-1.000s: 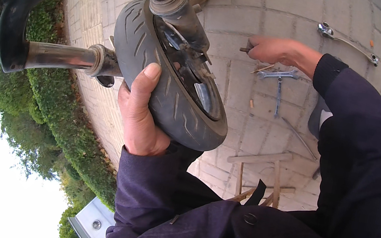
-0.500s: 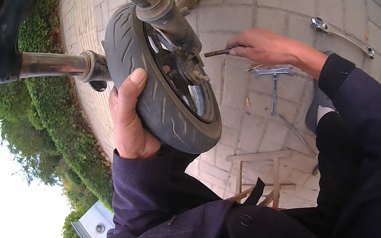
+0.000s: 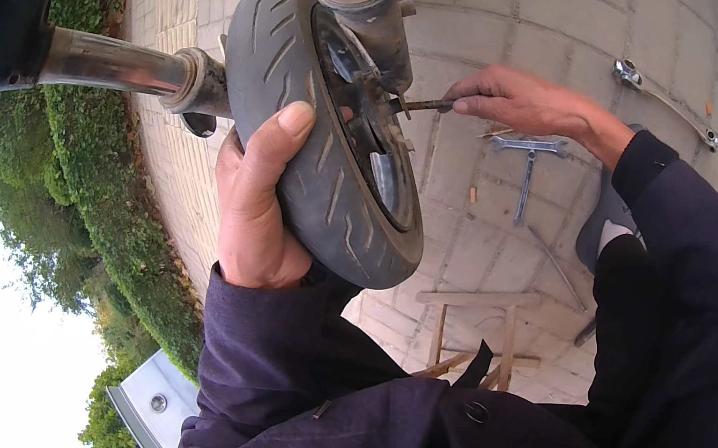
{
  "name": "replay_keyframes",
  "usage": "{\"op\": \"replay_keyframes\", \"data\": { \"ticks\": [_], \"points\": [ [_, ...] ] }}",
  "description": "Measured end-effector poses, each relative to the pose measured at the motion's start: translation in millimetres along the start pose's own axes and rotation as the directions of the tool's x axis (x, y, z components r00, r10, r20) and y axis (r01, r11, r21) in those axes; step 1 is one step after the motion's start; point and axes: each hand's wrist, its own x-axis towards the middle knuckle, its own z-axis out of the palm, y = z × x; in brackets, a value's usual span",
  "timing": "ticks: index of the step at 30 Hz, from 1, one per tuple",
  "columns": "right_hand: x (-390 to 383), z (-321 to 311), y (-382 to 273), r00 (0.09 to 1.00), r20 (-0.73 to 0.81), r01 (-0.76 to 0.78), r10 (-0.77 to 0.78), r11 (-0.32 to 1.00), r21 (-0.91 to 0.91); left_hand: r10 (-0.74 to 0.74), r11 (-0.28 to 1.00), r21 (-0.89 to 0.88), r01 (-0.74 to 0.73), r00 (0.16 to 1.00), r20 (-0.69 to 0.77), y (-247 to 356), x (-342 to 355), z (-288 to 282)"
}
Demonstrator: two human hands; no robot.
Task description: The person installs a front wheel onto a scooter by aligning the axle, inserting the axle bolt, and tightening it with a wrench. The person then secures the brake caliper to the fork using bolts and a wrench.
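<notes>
My left hand (image 3: 263, 199) grips the black tyre of a small wheel (image 3: 323, 185), thumb over the tread. The wheel stands tilted between two worn metal fork legs, one above (image 3: 368, 26) and one to the left (image 3: 124, 66). Pinched in my right hand (image 3: 527, 102) is a thin dark metal rod (image 3: 431, 105). Its far tip meets the area at the wheel's hub and the upper leg's end; whether it enters a hole I cannot tell. My left fingers behind the tyre are mostly hidden.
On the paving lie two open-end wrenches (image 3: 525, 185), a longer ratchet-style wrench (image 3: 669, 103) and a thin metal bar (image 3: 558, 267). A small wooden stool frame (image 3: 479, 298) is close to my body. A green hedge (image 3: 111, 173) runs along the left.
My right hand has brought the rod's tip from a gap beside the wheel to its hub area. The wheel and fork sit a little differently in view, and my left hand keeps its grip.
</notes>
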Motion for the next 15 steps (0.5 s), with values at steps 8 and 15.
{"op": "replay_keyframes", "data": {
  "ticks": [8, 15],
  "points": [
    [2.9, -2.6, -3.4, 0.989, 0.044, -0.145, 0.144, 0.989, 0.02, -0.027, 0.999, -0.029, 0.027, 0.999, 0.022, 3.2, 0.3, -2.7],
    [-1.1, 22.9, 4.0, 0.947, -0.23, 0.089, -0.226, 0.869, -0.487, -0.025, 1.0, -0.017, 0.026, 0.999, 0.037, 3.5, 0.1, -3.8]
  ]
}}
